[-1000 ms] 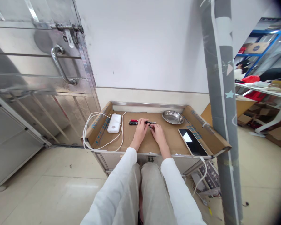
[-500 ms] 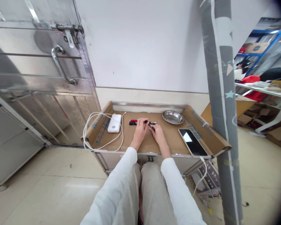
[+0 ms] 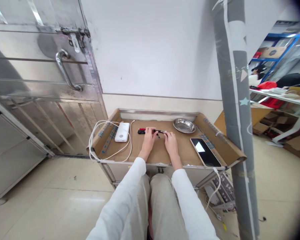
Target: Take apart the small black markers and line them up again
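Observation:
Over the middle of the cardboard-lined tabletop, my left hand (image 3: 148,138) is closed, its thumb and fingertips pinched on a short dark pen part (image 3: 158,135). My right hand (image 3: 170,142) is just right of it, thumb and forefinger pressed together; what they hold, if anything, is too small to make out. Beyond the fingers lies a black pen (image 3: 162,131) with a pale tip end, partly hidden by my left hand. Left of that hand the ends of a black pen (image 3: 141,132) and a red pen (image 3: 141,129) stick out side by side.
A white power bank (image 3: 122,132) with a looped white cable (image 3: 130,143) lies on the left. At the back right stands a shallow metal bowl (image 3: 184,125). A phone (image 3: 205,152) lies front right. Raised cardboard sides (image 3: 221,141) edge the table; a wrapped grey pole (image 3: 236,100) stands beside it.
My right hand has moved slightly right, away from my left hand, opening a gap between them. The dark part at my left fingertips now shows more clearly.

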The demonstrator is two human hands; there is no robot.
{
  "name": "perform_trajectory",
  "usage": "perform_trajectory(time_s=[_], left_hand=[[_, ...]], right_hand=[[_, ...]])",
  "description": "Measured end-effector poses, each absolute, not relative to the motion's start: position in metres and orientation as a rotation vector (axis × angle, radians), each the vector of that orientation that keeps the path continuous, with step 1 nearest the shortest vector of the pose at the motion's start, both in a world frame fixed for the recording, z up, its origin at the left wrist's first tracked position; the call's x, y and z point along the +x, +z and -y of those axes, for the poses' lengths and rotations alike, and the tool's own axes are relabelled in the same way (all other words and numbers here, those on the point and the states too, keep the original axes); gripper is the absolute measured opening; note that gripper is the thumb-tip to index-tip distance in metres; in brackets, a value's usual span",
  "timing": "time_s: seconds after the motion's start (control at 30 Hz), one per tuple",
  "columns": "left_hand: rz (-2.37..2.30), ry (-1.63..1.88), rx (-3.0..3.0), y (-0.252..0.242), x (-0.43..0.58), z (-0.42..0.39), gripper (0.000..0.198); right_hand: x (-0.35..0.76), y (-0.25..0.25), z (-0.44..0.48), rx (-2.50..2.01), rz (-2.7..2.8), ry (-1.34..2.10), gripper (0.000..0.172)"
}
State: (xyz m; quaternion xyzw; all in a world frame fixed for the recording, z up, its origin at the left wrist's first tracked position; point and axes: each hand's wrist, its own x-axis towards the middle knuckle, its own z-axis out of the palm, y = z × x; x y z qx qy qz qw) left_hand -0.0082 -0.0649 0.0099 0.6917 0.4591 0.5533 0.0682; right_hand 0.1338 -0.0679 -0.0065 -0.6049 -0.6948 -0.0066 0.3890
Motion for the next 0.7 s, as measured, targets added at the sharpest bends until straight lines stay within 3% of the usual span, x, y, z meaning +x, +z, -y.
perform_trajectory(time_s=[0.3, 0.7], left_hand=[[-1.387, 1.131, 2.349, 0.002, -0.006, 0.059, 0.007], [-1.643, 1.039, 2.276, -0.005, -0.005, 0.058, 0.020]], right_hand=[[0.135, -0.010, 0.065, -1.463, 1.756, 0.002, 0.039], [0.135, -0.019, 0.060, -1.351, 1.839, 0.089, 0.022]])
